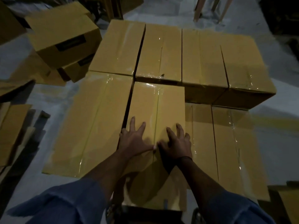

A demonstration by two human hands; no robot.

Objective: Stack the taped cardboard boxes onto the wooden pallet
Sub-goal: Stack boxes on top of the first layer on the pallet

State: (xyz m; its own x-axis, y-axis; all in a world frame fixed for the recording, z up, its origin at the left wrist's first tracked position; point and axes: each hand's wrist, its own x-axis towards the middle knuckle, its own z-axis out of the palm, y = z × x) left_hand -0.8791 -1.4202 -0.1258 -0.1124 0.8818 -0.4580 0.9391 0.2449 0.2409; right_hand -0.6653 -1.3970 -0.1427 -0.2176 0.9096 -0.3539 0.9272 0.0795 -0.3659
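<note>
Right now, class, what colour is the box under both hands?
Yellowish brown box, clearest in the head view.

Flat cardboard sheets are piled along the left edge of the grey floor, and some pale wooden legs can be made out at its far edge.

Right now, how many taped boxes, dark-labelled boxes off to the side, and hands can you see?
Taped boxes, tops showing: 8
Dark-labelled boxes, stacked at upper left: 2
Hands: 2, left hand and right hand, both flat on one taped box
Total: 12
</note>
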